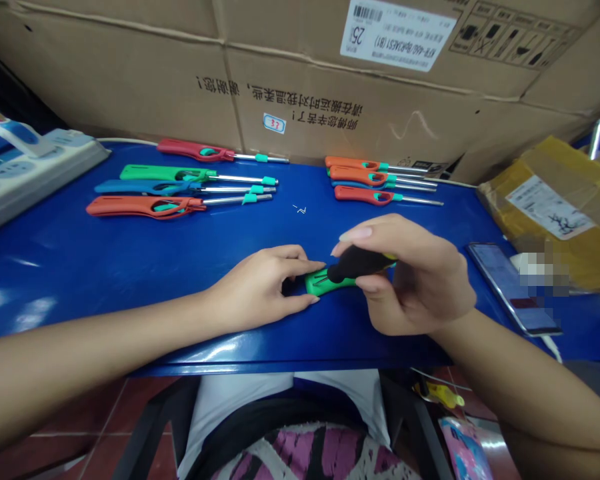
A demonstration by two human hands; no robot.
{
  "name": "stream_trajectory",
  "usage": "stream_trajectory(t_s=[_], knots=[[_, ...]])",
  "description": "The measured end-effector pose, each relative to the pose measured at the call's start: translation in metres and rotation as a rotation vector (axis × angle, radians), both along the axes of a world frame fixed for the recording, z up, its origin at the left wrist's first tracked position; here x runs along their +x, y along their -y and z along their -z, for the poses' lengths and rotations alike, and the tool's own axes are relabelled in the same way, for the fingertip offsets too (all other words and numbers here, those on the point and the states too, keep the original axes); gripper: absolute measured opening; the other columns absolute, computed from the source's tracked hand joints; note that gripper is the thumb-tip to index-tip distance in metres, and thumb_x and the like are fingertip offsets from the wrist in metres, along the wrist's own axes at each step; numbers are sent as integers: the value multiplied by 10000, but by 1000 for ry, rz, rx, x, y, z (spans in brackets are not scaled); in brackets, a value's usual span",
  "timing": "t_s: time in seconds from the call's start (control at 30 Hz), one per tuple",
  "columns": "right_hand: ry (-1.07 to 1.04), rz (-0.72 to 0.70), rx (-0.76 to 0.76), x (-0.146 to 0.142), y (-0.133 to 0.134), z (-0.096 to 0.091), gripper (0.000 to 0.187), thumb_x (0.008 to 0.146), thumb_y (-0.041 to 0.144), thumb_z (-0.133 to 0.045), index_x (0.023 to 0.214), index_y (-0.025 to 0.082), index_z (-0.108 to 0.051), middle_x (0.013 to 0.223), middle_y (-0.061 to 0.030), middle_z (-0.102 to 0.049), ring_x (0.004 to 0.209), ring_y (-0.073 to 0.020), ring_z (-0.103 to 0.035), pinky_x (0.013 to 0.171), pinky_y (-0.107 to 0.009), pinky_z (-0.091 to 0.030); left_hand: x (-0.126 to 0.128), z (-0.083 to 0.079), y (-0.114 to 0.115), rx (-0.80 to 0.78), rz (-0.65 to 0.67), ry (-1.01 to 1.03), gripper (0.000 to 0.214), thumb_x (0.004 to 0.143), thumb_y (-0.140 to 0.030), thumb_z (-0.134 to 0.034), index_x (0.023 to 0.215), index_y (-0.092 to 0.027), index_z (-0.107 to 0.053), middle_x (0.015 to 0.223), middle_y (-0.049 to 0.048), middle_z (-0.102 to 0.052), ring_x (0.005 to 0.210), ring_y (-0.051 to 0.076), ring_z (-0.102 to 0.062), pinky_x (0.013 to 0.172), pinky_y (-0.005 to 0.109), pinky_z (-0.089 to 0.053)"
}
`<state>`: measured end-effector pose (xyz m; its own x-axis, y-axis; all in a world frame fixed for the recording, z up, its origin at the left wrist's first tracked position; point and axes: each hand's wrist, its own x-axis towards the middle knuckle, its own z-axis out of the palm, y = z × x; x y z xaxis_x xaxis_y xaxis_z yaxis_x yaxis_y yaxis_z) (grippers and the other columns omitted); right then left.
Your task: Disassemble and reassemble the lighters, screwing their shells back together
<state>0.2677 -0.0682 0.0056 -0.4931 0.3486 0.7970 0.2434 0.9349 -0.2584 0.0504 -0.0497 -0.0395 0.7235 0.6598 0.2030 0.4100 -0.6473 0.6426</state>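
Observation:
A green lighter [318,283] lies on the blue table in front of me, its right part hidden behind my right hand. My left hand [260,287] pinches the lighter's left end between thumb and fingers. In my right hand [415,280] is a screwdriver with a black handle [356,263], tilted over the green lighter. Its thin tip seems to reach the lighter's body; whether it sits in a screw I cannot tell.
Several long-nosed lighters [145,205] lie at the back left, and more lighters [363,195] at the back right. A cardboard box [155,73] stands behind. A power strip [45,167] is far left, a phone [515,290] and a taped parcel [570,173] right.

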Motion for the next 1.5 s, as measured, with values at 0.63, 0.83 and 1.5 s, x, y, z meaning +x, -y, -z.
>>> stream_trajectory(t_s=[0.63,0.83,1.5], knots=[[-426,240,-254,-2,-14,13,188,1001,267,-538,1188,285,-546,975,-15,-691,716,-123,-699,534,-218,-534,-12,-9,-7,36,-3,-112,370,839,-278,-705,1205,-225,-727,1025,38,-669,956,205,-650,880,339,-537],[-643,155,-571,7,-39,16,213,984,371,-586,1120,291,-442,907,52,-668,533,-70,-621,483,-191,-540,-15,-18,-10,220,14,-274,401,837,-327,-667,1215,-197,-687,1055,71,-666,976,259,-626,857,403,-533],[-1052,-171,-1316,-1,-46,12,513,628,122,-893,760,226,-408,877,-15,-770,917,-164,-784,889,-212,-623,-22,-31,-47,295,-29,-96,315,974,-364,-606,1224,-194,-694,976,50,-628,910,177,-622,859,322,-536]])
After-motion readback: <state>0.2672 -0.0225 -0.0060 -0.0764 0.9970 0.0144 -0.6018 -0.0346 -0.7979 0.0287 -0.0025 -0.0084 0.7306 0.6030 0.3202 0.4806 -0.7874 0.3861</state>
